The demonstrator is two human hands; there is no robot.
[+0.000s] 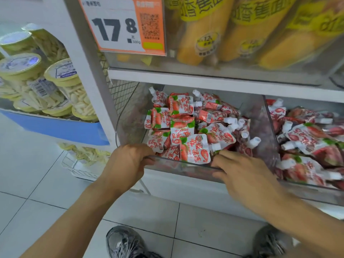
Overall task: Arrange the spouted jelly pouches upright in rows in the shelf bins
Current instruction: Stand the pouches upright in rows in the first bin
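I am hooking my left hand [128, 161] over the front rim of the clear plastic shelf bin [186, 165], fingers curled on its edge to steady it. My right hand [242, 175] is lying spread, holding nothing, fingertips reaching the jumbled red-and-white strawberry spouted jelly pouches [188, 131] heaped inside, none yet in rows.
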